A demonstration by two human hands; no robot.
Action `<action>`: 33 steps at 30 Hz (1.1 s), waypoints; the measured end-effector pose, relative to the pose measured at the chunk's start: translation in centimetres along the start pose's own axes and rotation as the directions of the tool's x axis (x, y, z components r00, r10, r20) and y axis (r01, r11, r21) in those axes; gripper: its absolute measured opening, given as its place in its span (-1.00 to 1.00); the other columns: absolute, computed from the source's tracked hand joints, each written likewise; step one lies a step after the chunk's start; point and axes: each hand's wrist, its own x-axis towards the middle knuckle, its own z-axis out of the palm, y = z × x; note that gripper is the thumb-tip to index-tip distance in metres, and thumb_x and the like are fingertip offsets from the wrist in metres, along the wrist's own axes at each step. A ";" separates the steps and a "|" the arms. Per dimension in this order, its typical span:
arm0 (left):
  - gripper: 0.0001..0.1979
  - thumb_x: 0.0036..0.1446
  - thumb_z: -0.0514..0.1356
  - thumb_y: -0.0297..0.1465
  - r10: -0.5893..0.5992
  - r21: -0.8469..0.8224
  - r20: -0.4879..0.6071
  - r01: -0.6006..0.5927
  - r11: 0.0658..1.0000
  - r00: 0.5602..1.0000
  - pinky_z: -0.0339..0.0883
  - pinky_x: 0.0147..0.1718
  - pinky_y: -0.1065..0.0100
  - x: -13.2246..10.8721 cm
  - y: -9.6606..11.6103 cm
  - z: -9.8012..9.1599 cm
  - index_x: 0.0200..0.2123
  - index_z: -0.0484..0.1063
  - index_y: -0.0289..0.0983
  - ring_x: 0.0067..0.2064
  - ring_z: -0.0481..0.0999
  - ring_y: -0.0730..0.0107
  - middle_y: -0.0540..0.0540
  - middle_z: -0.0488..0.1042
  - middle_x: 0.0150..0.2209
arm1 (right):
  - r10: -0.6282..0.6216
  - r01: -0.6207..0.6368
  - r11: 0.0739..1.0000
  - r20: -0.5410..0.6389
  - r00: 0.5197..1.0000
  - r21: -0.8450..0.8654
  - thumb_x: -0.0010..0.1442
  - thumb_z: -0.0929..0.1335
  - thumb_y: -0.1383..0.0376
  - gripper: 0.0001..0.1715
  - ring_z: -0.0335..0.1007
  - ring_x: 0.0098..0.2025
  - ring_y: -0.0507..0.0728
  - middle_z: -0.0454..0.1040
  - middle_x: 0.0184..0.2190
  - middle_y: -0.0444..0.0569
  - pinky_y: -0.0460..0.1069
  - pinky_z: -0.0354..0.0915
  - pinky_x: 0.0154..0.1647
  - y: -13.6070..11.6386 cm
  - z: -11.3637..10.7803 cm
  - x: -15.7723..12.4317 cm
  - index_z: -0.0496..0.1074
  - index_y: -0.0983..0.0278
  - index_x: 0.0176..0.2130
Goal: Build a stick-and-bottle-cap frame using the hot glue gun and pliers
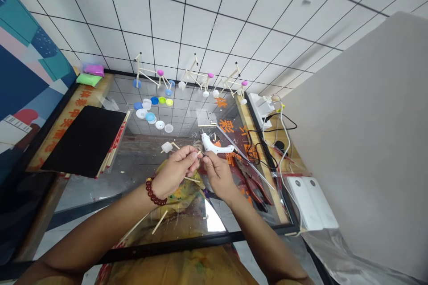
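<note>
My left hand (182, 164), with a dark red bead bracelet (155, 193) at its wrist, is closed in a pinch above the glass tabletop. Fingertip to fingertip with it, my right hand (218, 173) pinches a thin dark piece (202, 152) that reaches toward the left fingers. What the left fingers hold is too small and covered to name. Just beyond the hands lies a white glue gun (214, 144). A pale wooden stick (159, 222) rests on the glass nearer to me, and a white cap (166, 147) sits left of the fingers.
Three stick-built models with pink tops and cap wheels, including one model (152, 76), stand along the back. Several bottle caps (159, 125) lie in front. Red-handled pliers (252, 185) are at right, near a power strip (261, 109). A black board (88, 140) lies left.
</note>
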 end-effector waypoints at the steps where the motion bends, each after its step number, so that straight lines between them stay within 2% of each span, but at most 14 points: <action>1: -0.70 0.12 0.25 -0.16 -0.005 -0.014 -0.002 0.005 1.000 1.000 -0.01 -0.56 0.48 0.0 0.0 0.0 -0.30 0.37 -0.29 -0.57 0.12 0.60 0.10 0.22 -0.59 | 0.023 -0.023 0.997 -0.010 1.000 0.067 0.41 0.09 0.08 -0.56 0.17 -0.52 0.03 0.26 -0.56 -0.18 -0.08 0.11 -0.46 0.2 0.1 0.0 0.32 0.22 -0.34; 3: -0.71 0.11 0.26 -0.20 0.027 -0.003 -0.030 -0.027 1.000 0.999 0.05 -0.54 0.47 0.1 0.0 -0.1 -0.24 0.41 -0.31 -0.55 0.19 0.58 0.06 0.31 -0.56 | 0.051 -0.045 0.992 -0.051 0.997 0.122 0.40 0.12 0.07 -0.62 0.23 -0.45 0.05 0.32 -0.49 -0.16 -0.07 0.18 -0.38 0.4 -0.1 0.0 0.34 0.23 -0.23; 7: -0.75 0.11 0.27 -0.27 0.116 0.071 -0.097 -0.110 0.991 0.988 0.18 -0.44 0.45 0.5 -0.5 -0.6 -0.22 0.46 -0.33 -0.47 0.31 0.54 -0.03 0.46 -0.48 | 0.028 -0.029 1.000 -0.046 0.999 -0.006 0.36 0.18 0.08 -0.67 0.33 -0.33 0.11 0.43 -0.37 -0.07 -0.02 0.21 -0.26 0.0 -0.9 -0.4 0.32 0.24 -0.09; 12: -0.82 0.08 0.29 -0.33 0.184 0.188 -0.165 -0.152 0.970 0.969 0.25 -0.40 0.44 0.8 -0.7 -1.0 -0.27 0.46 -0.30 -0.43 0.38 0.50 -0.02 0.49 -0.44 | 0.032 -0.027 0.998 0.068 0.997 -0.060 0.36 0.16 0.07 -0.67 0.33 -0.37 0.12 0.43 -0.39 -0.06 -0.02 0.19 -0.32 -0.7 -1.1 -0.6 0.31 0.24 -0.12; 17: -0.88 0.10 0.25 -0.35 0.248 0.371 -0.126 -0.186 0.910 0.961 0.26 -0.41 0.43 0.7 -0.2 -1.3 -0.31 0.46 -0.29 -0.41 0.40 0.46 -0.02 0.48 -0.40 | 0.036 -0.040 0.998 0.116 0.993 0.039 0.36 0.17 0.06 -0.68 0.24 -0.43 0.07 0.34 -0.46 -0.13 -0.06 0.15 -0.38 -0.8 -1.4 -0.3 0.29 0.23 -0.21; 20: -0.89 0.10 0.24 -0.35 0.274 0.422 -0.116 -0.203 0.884 0.955 0.26 -0.42 0.44 0.5 -0.1 -1.3 -0.33 0.45 -0.28 -0.41 0.39 0.46 -0.01 0.46 -0.41 | 0.024 -0.034 0.996 0.130 0.991 0.079 0.36 0.16 0.07 -0.69 0.17 -0.46 0.05 0.27 -0.49 -0.17 -0.07 0.11 -0.40 -1.1 -1.5 -0.3 0.28 0.22 -0.25; 24: -0.86 0.09 0.25 -0.32 0.259 0.380 -0.134 -0.192 0.905 0.956 0.25 -0.43 0.44 0.5 -0.4 -1.3 -0.35 0.42 -0.28 -0.43 0.38 0.47 0.00 0.42 -0.45 | 0.018 -0.035 0.981 0.090 0.996 0.191 0.35 0.18 0.09 -0.70 0.13 -0.46 0.03 0.23 -0.50 -0.19 -0.08 0.09 -0.42 -1.3 -0.7 -0.4 0.29 0.23 -0.27; 29: -0.81 0.04 0.30 -0.30 0.210 0.255 -0.170 -0.163 0.953 0.963 0.22 -0.46 0.45 0.8 -0.8 -1.2 -0.36 0.41 -0.29 -0.47 0.35 0.51 0.01 0.42 -0.49 | 0.072 -0.078 0.930 0.028 0.997 0.360 0.30 0.25 0.08 -0.69 0.15 -0.44 0.04 0.25 -0.51 -0.18 -0.06 0.12 -0.38 -0.7 0.8 -0.1 0.35 0.25 -0.30; 33: -0.76 0.01 0.34 -0.28 0.137 0.085 -0.112 -0.128 0.988 0.984 0.17 -0.49 0.47 0.7 -0.5 -0.8 -0.39 0.40 -0.32 -0.50 0.30 0.56 0.00 0.44 -0.51 | 0.082 -0.079 0.889 0.014 0.997 0.451 0.29 0.26 0.03 -0.64 0.11 -0.47 0.03 0.20 -0.55 -0.19 -0.06 0.10 -0.42 0.1 1.1 -0.2 0.33 0.24 -0.38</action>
